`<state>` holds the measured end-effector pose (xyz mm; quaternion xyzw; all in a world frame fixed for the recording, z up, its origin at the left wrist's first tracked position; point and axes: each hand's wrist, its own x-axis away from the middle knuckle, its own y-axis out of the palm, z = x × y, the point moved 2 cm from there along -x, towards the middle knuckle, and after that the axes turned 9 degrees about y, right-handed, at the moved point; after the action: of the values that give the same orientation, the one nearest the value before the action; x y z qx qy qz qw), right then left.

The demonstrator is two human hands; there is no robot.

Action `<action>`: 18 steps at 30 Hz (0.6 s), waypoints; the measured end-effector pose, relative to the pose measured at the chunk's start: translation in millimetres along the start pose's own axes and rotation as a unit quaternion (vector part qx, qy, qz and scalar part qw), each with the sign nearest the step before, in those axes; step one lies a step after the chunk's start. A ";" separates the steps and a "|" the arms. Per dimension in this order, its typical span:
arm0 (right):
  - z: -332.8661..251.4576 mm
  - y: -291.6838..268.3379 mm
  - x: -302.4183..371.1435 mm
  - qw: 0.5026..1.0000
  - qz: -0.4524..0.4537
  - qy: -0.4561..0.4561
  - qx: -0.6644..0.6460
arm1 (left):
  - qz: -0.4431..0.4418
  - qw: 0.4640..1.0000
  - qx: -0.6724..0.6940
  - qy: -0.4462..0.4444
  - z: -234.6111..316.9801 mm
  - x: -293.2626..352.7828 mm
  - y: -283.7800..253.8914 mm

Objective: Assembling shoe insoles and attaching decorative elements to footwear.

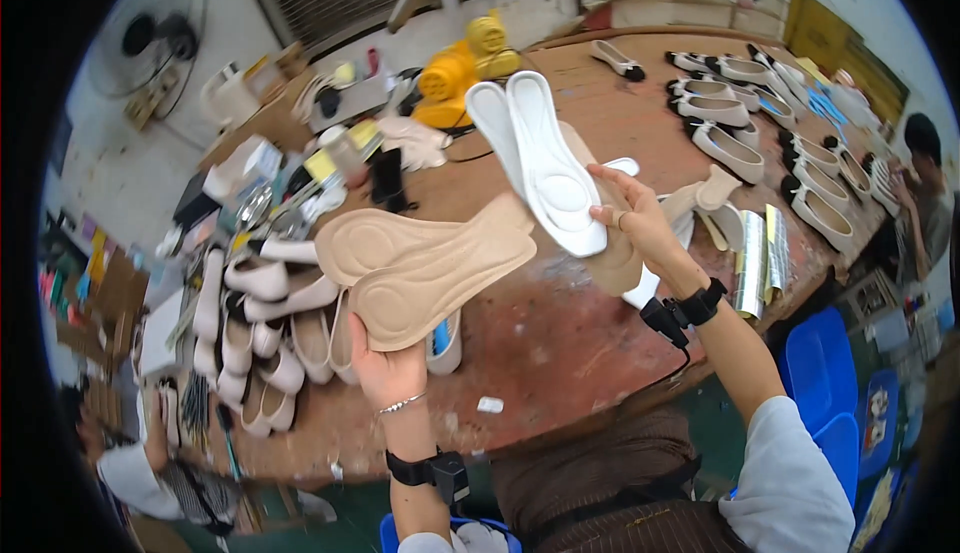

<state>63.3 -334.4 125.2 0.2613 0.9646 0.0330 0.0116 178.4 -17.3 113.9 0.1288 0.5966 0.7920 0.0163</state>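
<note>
My left hand (388, 371) is closed on a pair of beige insoles (440, 288), held by the heel ends with their padded faces up and the narrower ends toward the middle. My right hand (638, 221) pinches a pair of insoles with the white undersides (550, 158) showing, tilted up over the table. More beige insole (612, 265) shows behind that hand; I cannot tell whether it is held too. The tips of the two bundles come close together, and the left pair's far end seems to lie behind the white one. Each wrist wears a black strap with a small box.
Pale shoes (262, 338) crowd the table's left side, and rows of black-toed flats (725, 148) stand at the far right. A yellow machine (450, 78) sits at the back. Foil-like strips (752, 263) lie near the right edge, beside blue stools (820, 368). Other people work at both sides.
</note>
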 end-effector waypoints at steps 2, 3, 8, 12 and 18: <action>10.8 -37.7 -18.6 0.991 0.103 -0.029 0.078 | -0.034 0.999 -0.033 -0.003 -25.9 -27.8 -1.1; 20.4 -52.3 -30.6 0.991 0.126 0.014 0.032 | -0.033 0.999 -0.030 -0.022 -36.4 -44.7 -4.7; 83.3 -95.8 -74.8 0.992 0.081 0.037 0.086 | -0.081 0.993 -0.027 -0.080 -123.4 -137.0 -34.2; 123.7 -111.0 -98.3 0.918 0.090 0.031 0.386 | 0.100 0.972 -0.154 -0.146 -172.8 -167.9 -75.1; 131.3 -109.9 -107.6 0.822 0.168 -0.064 0.540 | -0.083 0.851 -0.503 -0.128 -107.8 -61.4 -92.0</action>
<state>106.0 -475.8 -12.9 0.3853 0.7661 -0.5088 -0.0757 201.9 -103.2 -12.3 0.1533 0.1183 0.9559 0.2210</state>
